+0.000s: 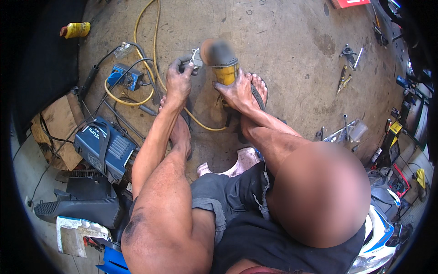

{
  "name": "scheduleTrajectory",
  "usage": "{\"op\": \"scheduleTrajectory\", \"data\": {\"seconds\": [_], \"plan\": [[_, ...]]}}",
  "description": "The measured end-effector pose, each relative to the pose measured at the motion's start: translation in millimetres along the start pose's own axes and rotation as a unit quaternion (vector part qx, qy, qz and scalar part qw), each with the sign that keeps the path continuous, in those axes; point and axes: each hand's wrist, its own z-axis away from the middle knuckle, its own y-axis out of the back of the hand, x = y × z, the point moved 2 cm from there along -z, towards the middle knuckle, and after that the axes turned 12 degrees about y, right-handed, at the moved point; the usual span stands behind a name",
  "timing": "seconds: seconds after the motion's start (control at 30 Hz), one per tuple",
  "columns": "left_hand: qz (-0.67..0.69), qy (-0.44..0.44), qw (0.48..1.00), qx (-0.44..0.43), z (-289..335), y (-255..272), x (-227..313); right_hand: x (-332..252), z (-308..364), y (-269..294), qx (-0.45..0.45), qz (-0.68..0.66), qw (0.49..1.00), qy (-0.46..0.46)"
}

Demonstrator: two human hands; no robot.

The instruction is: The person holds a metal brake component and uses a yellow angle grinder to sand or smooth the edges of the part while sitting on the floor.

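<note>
My left hand [179, 77] is closed on a small silvery metal bracket [196, 58], held up over the floor with the fingers around its lower side. Wrapped around the yellow body of an angle grinder [225, 73] is my right hand [237, 94]. The grinder's head is dark and blurred, and its brownish disc [208, 51] faces the bracket at very close range. Whether disc and bracket touch, or the disc spins, I cannot tell. A yellow cord [207, 126] runs across the floor near the grinder's lower end.
A blue welding machine [106, 145] and a blue socket box [125, 76] stand at left among cables. A yellow bottle [76, 30] lies far left. Pliers [343, 82] and metal parts [348, 51] lie at right. A pinkish stool [239, 163] is beneath me; my sandalled feet flank the work.
</note>
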Motion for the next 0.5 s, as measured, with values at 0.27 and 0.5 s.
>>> {"op": "scheduleTrajectory", "data": {"seconds": [0.27, 0.5], "plan": [[0.021, -0.006, 1.000, 0.010, -8, -3, 8, 5, 0, 0, 0.023, 0.033, 0.999, 0.028], [0.015, -0.017, 0.999, 0.035, -14, 1, -1, 3, 0, -3, 0.014, 0.008, 1.000, 0.002]]}}
